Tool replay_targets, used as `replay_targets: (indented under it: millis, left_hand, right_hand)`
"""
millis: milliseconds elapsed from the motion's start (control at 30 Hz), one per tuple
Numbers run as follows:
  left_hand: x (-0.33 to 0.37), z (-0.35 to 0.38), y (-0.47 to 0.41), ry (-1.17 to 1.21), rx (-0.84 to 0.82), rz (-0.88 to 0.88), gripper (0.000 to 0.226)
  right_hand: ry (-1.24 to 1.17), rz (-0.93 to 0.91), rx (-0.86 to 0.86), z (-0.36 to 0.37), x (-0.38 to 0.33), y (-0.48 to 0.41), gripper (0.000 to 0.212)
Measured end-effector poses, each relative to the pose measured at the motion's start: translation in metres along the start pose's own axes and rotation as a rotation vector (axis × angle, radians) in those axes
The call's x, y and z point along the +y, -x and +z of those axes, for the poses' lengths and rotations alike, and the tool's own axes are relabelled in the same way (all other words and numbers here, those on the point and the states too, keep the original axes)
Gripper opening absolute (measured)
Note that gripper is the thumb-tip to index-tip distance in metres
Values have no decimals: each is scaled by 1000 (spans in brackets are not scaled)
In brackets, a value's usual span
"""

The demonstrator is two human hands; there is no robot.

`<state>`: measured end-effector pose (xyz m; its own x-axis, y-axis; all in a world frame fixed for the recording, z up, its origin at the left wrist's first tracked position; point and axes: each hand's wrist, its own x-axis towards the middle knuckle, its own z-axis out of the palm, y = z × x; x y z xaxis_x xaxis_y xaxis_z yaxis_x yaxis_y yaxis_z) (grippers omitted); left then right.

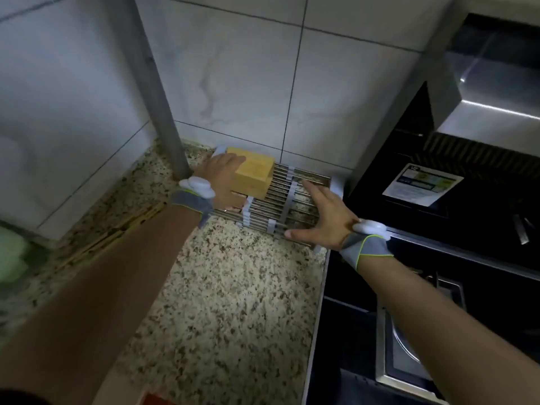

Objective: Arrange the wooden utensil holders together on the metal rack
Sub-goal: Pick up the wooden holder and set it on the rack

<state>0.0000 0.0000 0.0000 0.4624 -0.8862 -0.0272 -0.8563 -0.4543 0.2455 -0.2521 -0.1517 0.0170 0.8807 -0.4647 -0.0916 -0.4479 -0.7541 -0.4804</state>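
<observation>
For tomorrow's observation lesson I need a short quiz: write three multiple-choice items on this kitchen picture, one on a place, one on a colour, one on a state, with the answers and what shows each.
1. Where does the wooden utensil holder sit?
A. on the left end of the metal rack, near the wall
B. on the stove
C. on the bare counter in front of the rack

2. What colour is the holder?
A. black
B. light yellow-brown
C. green

3. How is the right hand?
A. closed in a fist
B. gripping the holder
C. open, fingers spread flat on the rack

Answers:
1 A: it stands on the bars by the tiled wall, with the left hand against it.
2 B: pale wood tone.
3 C: the palm faces down and holds nothing.
</observation>
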Motion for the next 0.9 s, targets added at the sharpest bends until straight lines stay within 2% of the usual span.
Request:
replay_targets:
  millis: [100, 234, 400, 534, 701, 801, 901]
  left_hand:
    - [-6, 8, -32, 10, -80, -3, 101]
    - [-8, 17, -66, -70, -150, -13, 111]
    - [-19, 32, -98, -57, -269, 21, 118]
    - [-18, 39, -115, -99, -263, 43, 110]
    - [-11, 41, -115, -197, -177, 55, 98]
    - [-21, 41, -116, -113, -166, 120, 110]
    - [-21, 27, -110, -39, -123, 97, 112]
  right_hand:
    - [-30, 46, -5, 14, 12, -4, 124]
    - [-63, 34, -18, 29, 28, -5, 120]
    - [-95, 57, 9, 36, 32, -14, 119]
    - [-166, 83, 42, 41, 31, -31, 117]
    - [-264, 120, 53, 53, 27, -52, 111]
    - [-285, 113, 52, 59, 24, -56, 110]
    - [-356, 158, 52, 59, 24, -56, 108]
